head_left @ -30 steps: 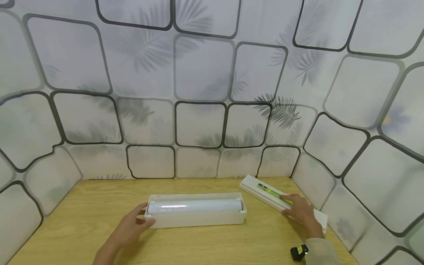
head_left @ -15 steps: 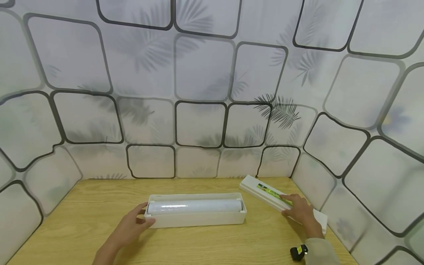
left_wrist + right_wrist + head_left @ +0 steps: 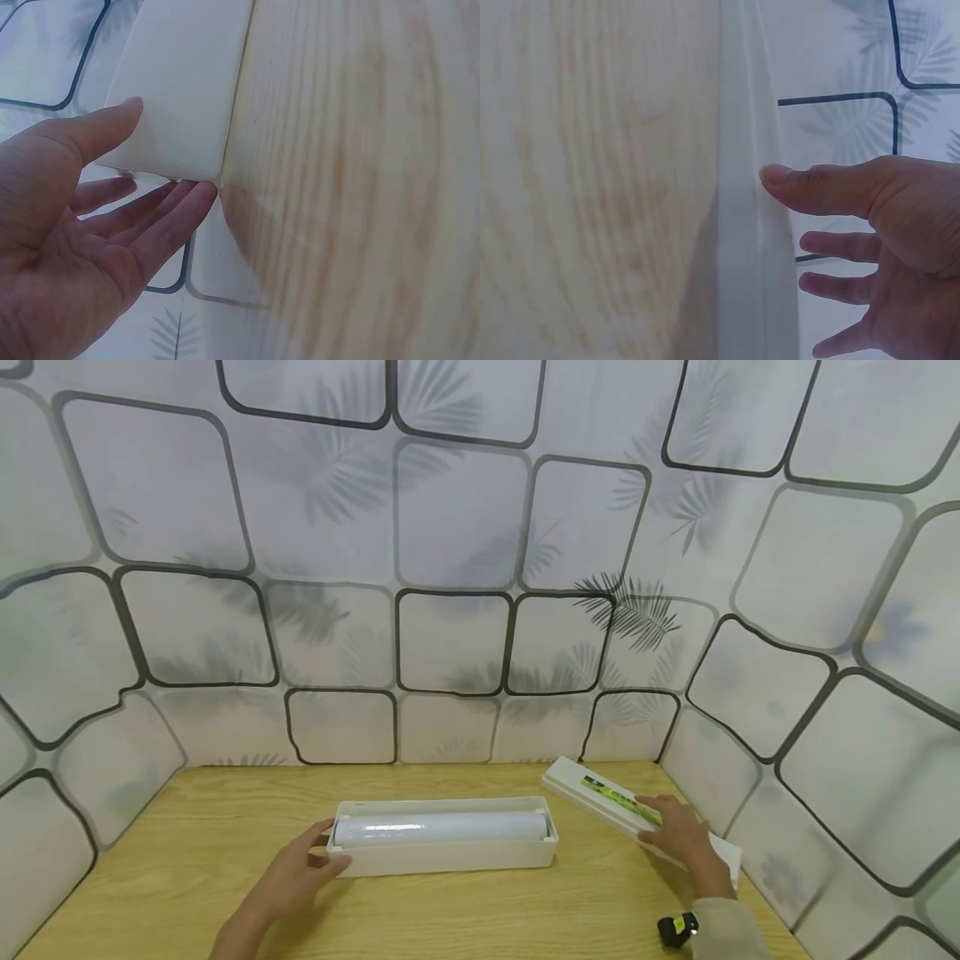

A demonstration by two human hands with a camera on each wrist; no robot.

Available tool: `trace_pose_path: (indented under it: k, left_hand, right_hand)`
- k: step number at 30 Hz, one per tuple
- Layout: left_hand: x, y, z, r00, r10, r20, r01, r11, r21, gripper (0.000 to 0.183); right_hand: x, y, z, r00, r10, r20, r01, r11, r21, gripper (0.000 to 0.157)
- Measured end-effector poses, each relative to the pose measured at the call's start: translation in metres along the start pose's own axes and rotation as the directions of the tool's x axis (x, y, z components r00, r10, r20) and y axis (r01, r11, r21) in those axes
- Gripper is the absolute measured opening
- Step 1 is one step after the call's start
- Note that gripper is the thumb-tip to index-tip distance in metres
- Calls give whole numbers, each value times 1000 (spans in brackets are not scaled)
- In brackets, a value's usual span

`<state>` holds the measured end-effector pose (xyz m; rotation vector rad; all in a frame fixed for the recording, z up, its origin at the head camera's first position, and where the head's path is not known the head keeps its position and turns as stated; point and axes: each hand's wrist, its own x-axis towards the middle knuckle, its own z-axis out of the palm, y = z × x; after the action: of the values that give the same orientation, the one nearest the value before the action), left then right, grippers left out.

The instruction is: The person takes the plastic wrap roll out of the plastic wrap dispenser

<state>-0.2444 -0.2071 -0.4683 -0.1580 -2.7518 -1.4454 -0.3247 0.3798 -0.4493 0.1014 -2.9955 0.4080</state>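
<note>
While roll (image 3: 442, 827) is nested in box (image 3: 450, 858) pinched by left hand (image 3: 296, 870), lid (image 3: 604, 802) near desk's (image 3: 465, 914) right edge is gripped by right hand (image 3: 678, 835).

White box (image 3: 450, 859), pale bluish roll (image 3: 442, 829), white lid (image 3: 606, 807), green label (image 3: 617, 797), yellow wood-grain table (image 3: 435, 914), black-lined grey-leafed wall (image 3: 457, 543)

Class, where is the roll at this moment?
In the head view, the roll lies lengthwise inside the open white box on the wooden table, slightly left of centre. The left hand touches the box's left end; the white lid lies to the right.
</note>
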Motion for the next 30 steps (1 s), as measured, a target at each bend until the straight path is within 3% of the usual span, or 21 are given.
trace_pose_path:
  k: [9, 16, 30]
  left_hand:
    - [0, 0, 0, 1000, 8, -4, -8, 1000, -7, 70]
    - [1, -2, 1, 1000, 9, 2, -9, 1000, -22, 70]
    - [3, -1, -2, 1000, -3, 21, 3, 1000, 6, 72]
  right_hand:
    - [0, -14, -10, 994, -104, -23, 105, 994, 26, 60]
    - [-2, -29, -14, 978, -201, -64, 205, 977, 59, 57]
    - [-4, -55, -19, 945, -315, -89, 323, 942, 91, 55]
